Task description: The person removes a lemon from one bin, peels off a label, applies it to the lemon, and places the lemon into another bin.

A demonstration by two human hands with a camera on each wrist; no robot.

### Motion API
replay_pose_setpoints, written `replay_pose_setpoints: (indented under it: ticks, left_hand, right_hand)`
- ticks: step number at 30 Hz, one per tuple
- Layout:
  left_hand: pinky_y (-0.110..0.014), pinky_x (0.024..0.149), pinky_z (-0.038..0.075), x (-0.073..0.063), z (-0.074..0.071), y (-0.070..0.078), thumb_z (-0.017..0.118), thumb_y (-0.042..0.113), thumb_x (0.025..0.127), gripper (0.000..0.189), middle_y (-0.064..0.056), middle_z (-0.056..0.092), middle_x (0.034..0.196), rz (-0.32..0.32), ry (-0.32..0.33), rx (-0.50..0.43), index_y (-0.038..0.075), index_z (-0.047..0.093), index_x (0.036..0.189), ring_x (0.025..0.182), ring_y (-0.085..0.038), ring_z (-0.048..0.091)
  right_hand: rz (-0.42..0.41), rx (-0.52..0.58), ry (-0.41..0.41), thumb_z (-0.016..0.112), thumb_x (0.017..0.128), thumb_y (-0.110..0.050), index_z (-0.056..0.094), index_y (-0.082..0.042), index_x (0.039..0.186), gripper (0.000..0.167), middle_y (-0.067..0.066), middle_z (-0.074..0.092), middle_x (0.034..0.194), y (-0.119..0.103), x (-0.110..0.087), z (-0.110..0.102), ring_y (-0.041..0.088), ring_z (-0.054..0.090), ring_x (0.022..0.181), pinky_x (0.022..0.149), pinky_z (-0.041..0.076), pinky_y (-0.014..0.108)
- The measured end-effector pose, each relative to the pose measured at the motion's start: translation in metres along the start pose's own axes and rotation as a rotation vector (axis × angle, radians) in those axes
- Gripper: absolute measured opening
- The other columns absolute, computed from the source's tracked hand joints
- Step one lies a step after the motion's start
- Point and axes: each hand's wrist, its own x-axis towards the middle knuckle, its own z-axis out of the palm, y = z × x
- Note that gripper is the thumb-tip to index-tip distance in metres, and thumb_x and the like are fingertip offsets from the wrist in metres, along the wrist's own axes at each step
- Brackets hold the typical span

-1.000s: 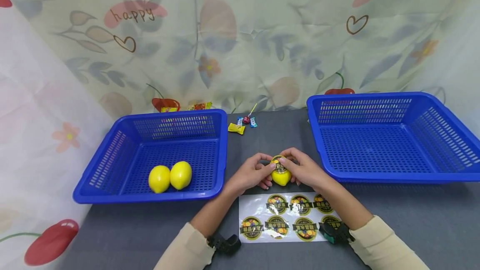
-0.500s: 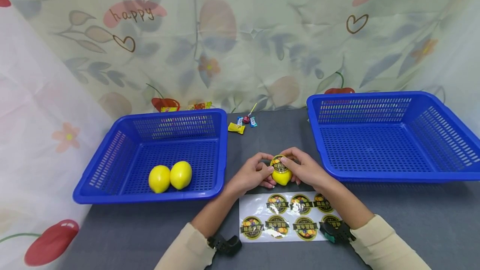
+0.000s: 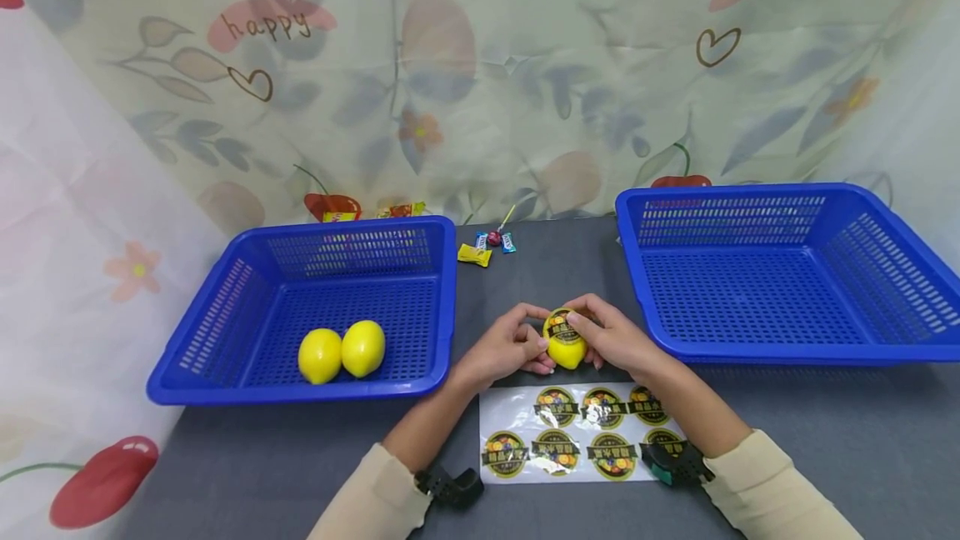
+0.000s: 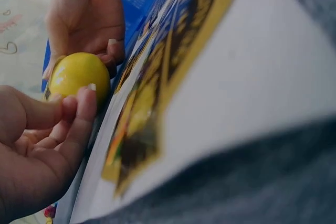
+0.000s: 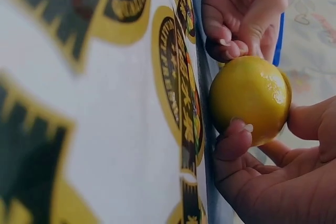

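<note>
Between both hands is a yellow lemon (image 3: 567,353), its pointed end toward the person. A round black-and-gold sticker (image 3: 562,327) lies on its upper face. From the left side, the left hand (image 3: 506,347) grips the lemon with curled fingers and thumb. The right hand (image 3: 611,337) holds it from the other side, thumb on the sticker's edge. In the left wrist view, the fingertips of both hands touch the lemon (image 4: 81,77). Just in front lies a white sheet (image 3: 513,411) with several more round stickers (image 3: 555,450).
At left stands a blue basket (image 3: 442,315) holding two lemons (image 3: 341,352). Another blue basket (image 3: 750,298) is at right. Small wrapped candies (image 3: 475,255) and a lollipop (image 3: 494,237) lie at the back by the printed curtain (image 3: 510,107).
The right thumb has shifted a little across the sticker, showing more of it. Both hands stay in nearly the same place around the lemon.
</note>
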Motion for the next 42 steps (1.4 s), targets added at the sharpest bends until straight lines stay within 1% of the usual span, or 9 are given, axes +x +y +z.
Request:
replay_pose_setpoints:
  ticks: [4,9,11,22,28,32,35,39,42]
  left_hand:
    - [-0.037,0.076,0.059,0.002,-0.003,0.0,0.044,-0.003,0.104,0.039,-0.016,0.062,0.086,-0.029,-0.024,-0.006,0.003,0.041,0.142,0.077,-0.022,0.069]
    - [-0.035,0.068,0.06,0.003,-0.002,0.0,0.047,0.019,0.108,0.034,-0.014,0.062,0.079,-0.026,0.021,0.027,0.002,0.046,0.137,0.07,-0.021,0.067]
    - [-0.035,0.065,0.06,0.003,-0.001,-0.001,0.051,0.022,0.107,0.035,-0.014,0.062,0.076,-0.009,0.039,0.045,0.0,0.047,0.134,0.067,-0.02,0.066]
    - [-0.036,0.066,0.06,0.003,0.003,0.001,0.044,0.009,0.108,0.027,-0.016,0.06,0.077,-0.018,0.066,-0.015,-0.001,0.047,0.133,0.066,-0.02,0.065]
    - [-0.037,0.066,0.06,0.002,0.002,-0.001,0.033,-0.001,0.103,0.034,-0.015,0.058,0.081,-0.048,0.105,0.017,-0.002,0.05,0.133,0.067,-0.022,0.064]
    - [-0.037,0.066,0.06,0.0,0.002,0.002,0.034,0.0,0.104,0.035,-0.016,0.059,0.089,-0.044,0.125,0.063,0.0,0.054,0.132,0.072,-0.022,0.064]
    - [-0.038,0.067,0.059,-0.001,0.002,0.004,0.035,0.001,0.104,0.034,-0.016,0.06,0.096,-0.041,0.127,0.084,0.001,0.055,0.131,0.076,-0.023,0.065]
    - [-0.038,0.068,0.059,-0.002,0.002,0.004,0.036,0.001,0.104,0.033,-0.015,0.061,0.099,-0.036,0.124,0.108,0.001,0.056,0.131,0.081,-0.026,0.067]
    - [-0.038,0.068,0.059,-0.003,0.001,0.004,0.036,0.001,0.104,0.032,-0.016,0.061,0.1,-0.028,0.127,0.13,0.001,0.055,0.131,0.082,-0.026,0.067]
  right_hand:
    - [0.044,0.038,-0.002,0.042,0.109,-0.021,0.044,0.001,0.137,0.036,0.02,0.055,0.115,0.0,0.001,0.0,0.025,0.055,0.07,0.055,0.05,0.032]
    - [0.063,0.069,-0.024,0.041,0.11,-0.021,0.043,0.001,0.14,0.038,0.021,0.054,0.118,-0.002,0.0,0.001,0.026,0.057,0.073,0.057,0.052,0.033]
    - [0.061,0.073,-0.032,0.041,0.11,-0.021,0.042,0.002,0.14,0.038,0.021,0.054,0.118,-0.003,0.0,0.002,0.026,0.056,0.073,0.057,0.052,0.033]
    - [0.066,0.051,-0.018,0.039,0.11,-0.019,0.044,0.002,0.138,0.035,0.021,0.054,0.117,-0.007,0.0,0.003,0.027,0.056,0.071,0.058,0.053,0.035]
    - [0.03,-0.128,0.002,0.038,0.11,-0.021,0.048,0.002,0.139,0.038,0.021,0.057,0.114,-0.011,-0.003,0.008,0.027,0.056,0.071,0.057,0.053,0.04]
    - [-0.083,-0.351,0.059,0.04,0.109,-0.029,0.048,0.003,0.142,0.046,0.023,0.055,0.129,-0.015,-0.006,0.009,0.036,0.061,0.098,0.08,0.053,0.052]
    - [-0.137,-0.481,0.095,0.051,0.105,-0.039,0.046,0.001,0.145,0.057,0.024,0.051,0.139,-0.018,-0.008,0.01,0.039,0.053,0.122,0.096,0.044,0.059]
    - [-0.165,-0.587,0.08,0.071,0.093,-0.039,0.047,-0.004,0.146,0.068,0.022,0.05,0.14,-0.023,-0.01,0.013,0.036,0.057,0.112,0.086,0.05,0.053]
    - [-0.179,-0.675,0.063,0.078,0.086,-0.032,0.052,-0.005,0.142,0.069,0.021,0.054,0.132,-0.027,-0.008,0.017,0.029,0.059,0.096,0.075,0.052,0.044]
